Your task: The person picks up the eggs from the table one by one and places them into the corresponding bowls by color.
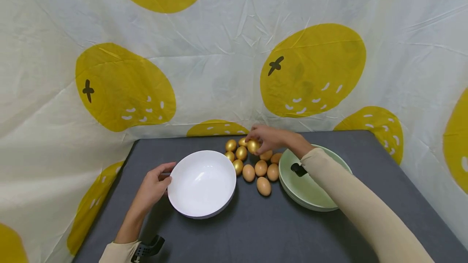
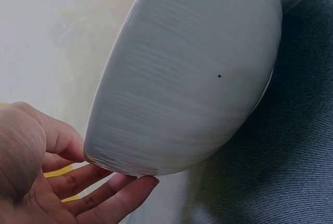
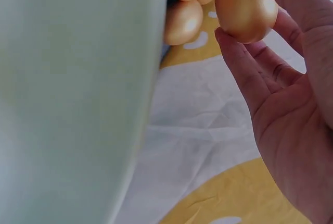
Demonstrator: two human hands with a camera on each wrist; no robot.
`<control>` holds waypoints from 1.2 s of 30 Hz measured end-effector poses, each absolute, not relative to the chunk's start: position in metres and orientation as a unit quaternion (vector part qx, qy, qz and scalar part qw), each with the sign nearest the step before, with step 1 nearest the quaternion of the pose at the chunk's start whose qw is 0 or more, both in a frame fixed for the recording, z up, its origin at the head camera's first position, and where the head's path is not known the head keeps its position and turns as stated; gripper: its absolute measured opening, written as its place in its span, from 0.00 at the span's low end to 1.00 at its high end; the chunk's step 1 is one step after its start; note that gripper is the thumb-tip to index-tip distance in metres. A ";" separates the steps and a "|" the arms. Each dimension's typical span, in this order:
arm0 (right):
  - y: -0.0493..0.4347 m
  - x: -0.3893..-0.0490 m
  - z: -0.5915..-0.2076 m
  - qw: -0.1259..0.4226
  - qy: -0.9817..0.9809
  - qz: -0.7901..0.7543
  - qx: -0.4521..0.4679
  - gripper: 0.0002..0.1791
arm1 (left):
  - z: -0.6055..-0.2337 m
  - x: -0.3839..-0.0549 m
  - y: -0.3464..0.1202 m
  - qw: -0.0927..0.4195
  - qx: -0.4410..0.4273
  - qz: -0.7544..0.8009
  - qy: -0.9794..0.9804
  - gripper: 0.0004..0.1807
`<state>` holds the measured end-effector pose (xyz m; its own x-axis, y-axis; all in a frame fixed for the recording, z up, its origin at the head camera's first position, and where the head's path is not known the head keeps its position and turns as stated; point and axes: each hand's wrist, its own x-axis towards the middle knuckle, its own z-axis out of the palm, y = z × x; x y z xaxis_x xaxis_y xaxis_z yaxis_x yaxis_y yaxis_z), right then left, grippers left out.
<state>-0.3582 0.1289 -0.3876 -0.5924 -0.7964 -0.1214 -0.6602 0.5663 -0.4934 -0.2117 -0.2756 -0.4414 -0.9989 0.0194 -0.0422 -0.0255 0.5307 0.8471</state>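
My left hand [image 1: 153, 186] pinches the rim of a white bowl [image 1: 199, 192], thumb at the edge and fingertips under the outside wall; the left wrist view shows the bowl's outer side [image 2: 192, 78] close up. Over the far side of the egg group, my right hand [image 1: 272, 136] holds a golden egg [image 1: 253, 146] between thumb and fingers. In the right wrist view this golden egg [image 3: 244, 13] is gripped at the fingertips. Several other golden eggs [image 1: 241, 153] lie just right of the bowl, and several brown eggs [image 1: 263, 186] lie nearer and to their right.
Right of the eggs stand stacked pale green dishes [image 1: 308, 198], with my right forearm crossing above them. A dark grey cloth [image 1: 256, 234] covers the table. Behind its back edge hangs a white curtain [image 1: 219, 84] with large yellow fruit prints.
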 end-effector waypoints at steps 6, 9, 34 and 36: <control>0.129 -0.353 -0.379 0.164 0.865 -0.213 -0.424 0.29 | -0.438 -0.211 -0.276 0.029 -0.007 0.490 0.871 0.23; 0.128 -0.351 -0.377 0.159 0.866 -0.209 -0.426 0.29 | -0.438 -0.211 -0.277 0.030 -0.008 0.490 0.871 0.23; 0.110 -0.326 -0.359 0.132 0.859 -0.178 -0.462 0.27 | -0.436 -0.210 -0.278 0.042 0.008 0.487 0.873 0.24; 0.108 -0.324 -0.358 0.126 0.859 -0.175 -0.465 0.27 | -0.436 -0.209 -0.278 0.042 0.007 0.485 0.873 0.24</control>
<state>-0.3237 0.1079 -0.3576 -0.5362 -0.8424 -0.0538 -0.7543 0.5068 -0.4173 -0.2092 -0.2783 -0.4359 -0.9964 0.0536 -0.0660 -0.0278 0.5285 0.8485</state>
